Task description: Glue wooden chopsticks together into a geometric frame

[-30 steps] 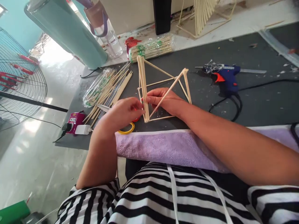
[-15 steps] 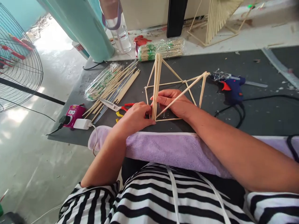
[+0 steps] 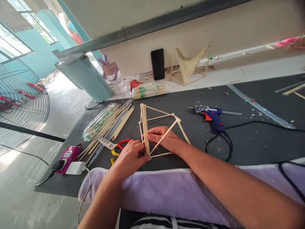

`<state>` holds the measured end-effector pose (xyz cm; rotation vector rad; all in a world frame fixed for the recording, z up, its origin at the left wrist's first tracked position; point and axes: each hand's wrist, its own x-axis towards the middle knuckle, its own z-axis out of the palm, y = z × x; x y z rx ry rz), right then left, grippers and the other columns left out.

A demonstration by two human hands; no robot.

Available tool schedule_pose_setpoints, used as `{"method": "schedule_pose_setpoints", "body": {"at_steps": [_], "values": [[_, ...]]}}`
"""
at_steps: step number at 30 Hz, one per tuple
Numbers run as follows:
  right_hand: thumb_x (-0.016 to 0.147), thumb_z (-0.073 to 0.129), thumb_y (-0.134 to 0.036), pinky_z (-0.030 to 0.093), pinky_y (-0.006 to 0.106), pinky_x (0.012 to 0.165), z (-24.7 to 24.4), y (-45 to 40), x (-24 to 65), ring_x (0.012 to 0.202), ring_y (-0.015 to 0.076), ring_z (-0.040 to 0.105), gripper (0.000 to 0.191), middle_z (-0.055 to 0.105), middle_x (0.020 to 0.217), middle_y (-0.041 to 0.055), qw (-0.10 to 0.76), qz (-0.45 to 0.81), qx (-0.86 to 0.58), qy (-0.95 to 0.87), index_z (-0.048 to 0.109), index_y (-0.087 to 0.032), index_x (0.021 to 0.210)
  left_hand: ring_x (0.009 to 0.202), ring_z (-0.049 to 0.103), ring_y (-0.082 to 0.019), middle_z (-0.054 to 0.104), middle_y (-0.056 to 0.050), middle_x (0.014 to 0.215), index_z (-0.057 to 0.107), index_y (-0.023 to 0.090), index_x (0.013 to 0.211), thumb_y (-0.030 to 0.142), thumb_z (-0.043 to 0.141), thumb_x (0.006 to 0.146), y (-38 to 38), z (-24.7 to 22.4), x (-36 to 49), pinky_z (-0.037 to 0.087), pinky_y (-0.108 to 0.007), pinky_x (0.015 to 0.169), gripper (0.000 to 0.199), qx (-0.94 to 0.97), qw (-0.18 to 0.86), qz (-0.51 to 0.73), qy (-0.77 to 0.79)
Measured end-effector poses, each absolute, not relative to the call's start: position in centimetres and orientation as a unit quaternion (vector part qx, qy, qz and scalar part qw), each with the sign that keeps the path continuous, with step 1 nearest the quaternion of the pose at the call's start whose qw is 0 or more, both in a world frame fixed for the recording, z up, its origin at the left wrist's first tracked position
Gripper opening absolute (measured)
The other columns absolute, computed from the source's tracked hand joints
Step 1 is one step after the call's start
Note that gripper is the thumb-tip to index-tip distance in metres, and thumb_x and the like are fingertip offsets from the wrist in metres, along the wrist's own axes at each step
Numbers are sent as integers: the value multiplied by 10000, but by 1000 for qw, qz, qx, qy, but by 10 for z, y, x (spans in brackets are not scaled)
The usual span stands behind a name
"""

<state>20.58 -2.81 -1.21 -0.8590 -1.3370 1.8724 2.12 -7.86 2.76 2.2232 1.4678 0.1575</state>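
A frame of thin wooden sticks [image 3: 164, 138] stands on the dark board in front of me, with several sticks side by side along its near left edge. My left hand [image 3: 132, 154] pinches the bottom of that row of sticks from the left. Reaching in through the frame, my right hand [image 3: 162, 137] grips the same row higher up with thumb and fingers. Some of the right fingertips are hidden behind the sticks. Red-and-yellow scissors [image 3: 111, 145] lie just left of my left hand, blades open. To the right rests a blue glue gun [image 3: 213, 117] with a red trigger.
Loose sticks [image 3: 107, 130] and a bagged bundle lie at left, near a pink power adapter [image 3: 69, 157]. Behind stand a teal bin [image 3: 88, 76], a bottle [image 3: 115, 76], a phone [image 3: 157, 64] and a finished stick model [image 3: 188, 65]. A purple towel [image 3: 166, 187] covers the near edge.
My view has tilted up, showing more of the wall and the whole stick model behind. Both hands keep their hold on the frame, which is turned slightly.
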Motion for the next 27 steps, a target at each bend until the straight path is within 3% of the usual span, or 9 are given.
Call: {"method": "schedule_pose_setpoints", "body": {"at_steps": [8,14,27], "values": [[640,825,-480,410,215,504,-11,-25,202,577,88,520,436,622,706,-26,368,757,-288,-456,682,-160,899,903,552,-223,645,-58,909,724,179,909,408,720,802,-74,29,21,423,-364,843,254,793,261,5,551],[657,825,-449,392,217,488,-16,-24,199,542,82,481,356,540,626,-52,395,750,-269,-458,612,-191,777,906,566,-226,656,-54,913,704,192,848,353,697,820,-74,28,24,435,-374,844,164,786,252,-6,564],[714,779,-392,380,222,496,-14,-26,200,536,82,475,280,517,612,-55,396,735,-274,-477,600,-187,781,924,578,-220,657,-49,915,681,203,830,352,653,851,-79,26,23,455,-370,860,153,803,225,9,552]]}}
